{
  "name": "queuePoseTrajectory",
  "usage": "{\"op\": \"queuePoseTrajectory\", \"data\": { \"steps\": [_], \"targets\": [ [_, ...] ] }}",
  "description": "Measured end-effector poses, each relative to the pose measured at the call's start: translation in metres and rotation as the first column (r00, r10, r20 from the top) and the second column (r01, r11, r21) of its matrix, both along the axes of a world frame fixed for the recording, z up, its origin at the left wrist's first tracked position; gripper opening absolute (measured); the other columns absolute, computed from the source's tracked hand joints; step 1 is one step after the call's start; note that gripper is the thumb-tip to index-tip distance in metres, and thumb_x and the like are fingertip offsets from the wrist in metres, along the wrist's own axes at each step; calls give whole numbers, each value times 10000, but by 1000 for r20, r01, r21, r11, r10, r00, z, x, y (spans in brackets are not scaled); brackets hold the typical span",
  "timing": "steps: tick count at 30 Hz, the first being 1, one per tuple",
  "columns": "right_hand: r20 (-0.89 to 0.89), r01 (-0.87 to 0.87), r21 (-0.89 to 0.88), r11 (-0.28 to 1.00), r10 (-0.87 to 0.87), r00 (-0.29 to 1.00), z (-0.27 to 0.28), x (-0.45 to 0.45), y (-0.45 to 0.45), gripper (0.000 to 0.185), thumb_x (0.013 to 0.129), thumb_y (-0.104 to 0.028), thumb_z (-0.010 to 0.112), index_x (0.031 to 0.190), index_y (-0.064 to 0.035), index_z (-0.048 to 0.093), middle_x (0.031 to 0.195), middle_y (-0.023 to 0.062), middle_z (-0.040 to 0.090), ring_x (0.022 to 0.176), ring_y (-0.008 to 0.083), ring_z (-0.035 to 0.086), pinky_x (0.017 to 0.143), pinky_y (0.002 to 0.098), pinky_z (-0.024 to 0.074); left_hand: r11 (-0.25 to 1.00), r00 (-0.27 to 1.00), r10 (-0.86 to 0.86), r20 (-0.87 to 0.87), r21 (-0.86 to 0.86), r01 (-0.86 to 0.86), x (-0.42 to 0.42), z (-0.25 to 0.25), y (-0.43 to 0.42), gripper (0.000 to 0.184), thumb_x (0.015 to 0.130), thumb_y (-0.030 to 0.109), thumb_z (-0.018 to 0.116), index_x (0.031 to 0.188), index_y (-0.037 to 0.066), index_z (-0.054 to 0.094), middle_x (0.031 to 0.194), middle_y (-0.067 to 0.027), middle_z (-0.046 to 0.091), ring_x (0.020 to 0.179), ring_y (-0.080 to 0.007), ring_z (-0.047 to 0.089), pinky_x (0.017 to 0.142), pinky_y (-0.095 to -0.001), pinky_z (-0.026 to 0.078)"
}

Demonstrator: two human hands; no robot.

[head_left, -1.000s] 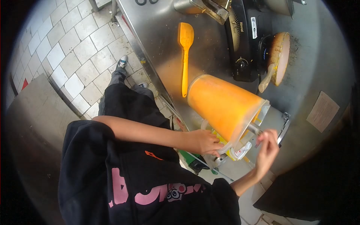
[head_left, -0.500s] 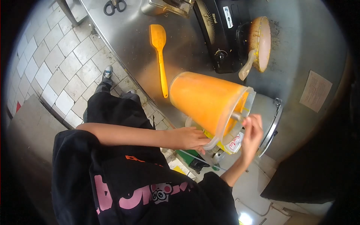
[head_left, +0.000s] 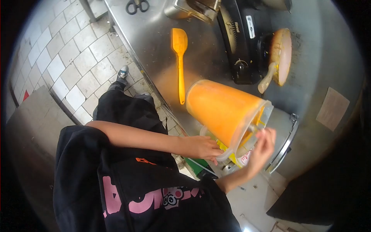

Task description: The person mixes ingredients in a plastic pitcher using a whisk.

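A large translucent container point(head_left: 222, 110) with orange contents has its open mouth toward me. My left hand point(head_left: 205, 149) is closed on the near edge of its rim. At the mouth, my right hand point(head_left: 264, 141) pinches the end of a metal handle point(head_left: 252, 127) that reaches inside; motion blurs the fingers, and the handle's lower part is hidden in the container. On the metal table, an orange spatula point(head_left: 180, 65) lies just beyond the container. Partly hidden beneath the rim and my right hand is a yellow and white package point(head_left: 243, 157).
A black stove point(head_left: 241, 50) stands on the metal table point(head_left: 147, 42), with a stained pan point(head_left: 282, 58) to its right. Black-handled scissors point(head_left: 137, 5) and a metal container point(head_left: 179, 9) are at the far edge. A paper point(head_left: 333, 109) hangs at the right.
The camera view has shifted back and forth. My right hand and the metal handle have moved slightly at the container's mouth, while my left hand has stayed on the rim.
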State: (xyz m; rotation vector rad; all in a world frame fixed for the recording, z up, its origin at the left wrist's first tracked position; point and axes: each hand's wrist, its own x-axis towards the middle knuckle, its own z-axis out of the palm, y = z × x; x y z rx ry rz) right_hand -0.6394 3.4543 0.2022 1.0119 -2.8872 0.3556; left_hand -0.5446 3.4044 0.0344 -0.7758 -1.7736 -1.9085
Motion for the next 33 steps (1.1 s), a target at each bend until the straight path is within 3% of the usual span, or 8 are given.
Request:
{"op": "queuePoseTrajectory", "data": {
  "steps": [5,7,12,19,20,24,28,33],
  "targets": [
    [-183,253,-300,920,-315,931,4,6,14,179,838,-58,428,668,-10,401,776,62,446,733,152,429,695,237,343,1000,1000,0,-15,24,0,0,-1,0,346,791,340,517,950,35,483,798,-111,544,761,-276,535,657,-347,403],
    [-7,19,61,998,-18,1000,5,0,17,158,830,-43,416,672,-29,407,791,44,443,739,143,424,698,238,345,1000,1000,6,-19,3,-6,0,1,1,342,790,340,519,946,38,483,796,-110,543,760,-274,535,658,-347,403],
    [-235,135,-202,970,-182,955,15,13,18,161,825,-15,390,665,-25,396,784,61,427,755,147,415,696,239,342,999,1000,-6,-7,-46,6,2,1,-2,333,790,331,523,951,42,480,815,-101,535,773,-263,529,677,-333,397],
    [-144,84,-75,994,-94,985,14,5,26,200,845,-45,409,651,-8,378,748,69,401,716,147,399,664,234,334,1000,1000,-26,-11,10,26,-2,3,-4,303,757,278,555,915,33,475,806,-101,471,765,-246,480,663,-337,380],
    [95,146,-5,989,-145,985,9,0,26,186,839,-47,414,659,-8,387,756,70,413,728,153,408,672,237,337,999,999,-37,1,11,36,0,4,-4,313,752,288,555,908,31,472,804,-100,470,764,-243,478,662,-332,382],
    [-176,-7,-150,989,-19,984,41,21,23,120,791,-15,428,679,24,451,713,100,427,684,182,432,615,274,350,992,1000,-14,3,-122,14,2,8,-5,322,781,309,534,951,43,474,809,-84,504,791,-226,507,676,-314,381],
    [89,122,-67,990,-116,989,5,12,38,150,808,-29,406,664,11,422,694,84,407,674,181,421,611,270,345,990,999,-32,-2,-140,32,0,10,-7,326,780,318,532,935,38,471,781,-84,487,762,-218,498,659,-305,381],
    [40,105,-176,979,-100,994,33,6,33,230,881,-83,379,665,-5,400,756,43,415,656,93,377,578,199,312,979,999,-37,-10,-202,34,-4,13,-10,337,780,323,528,929,27,467,774,-83,479,754,-212,488,658,-302,384]
  ]
}}
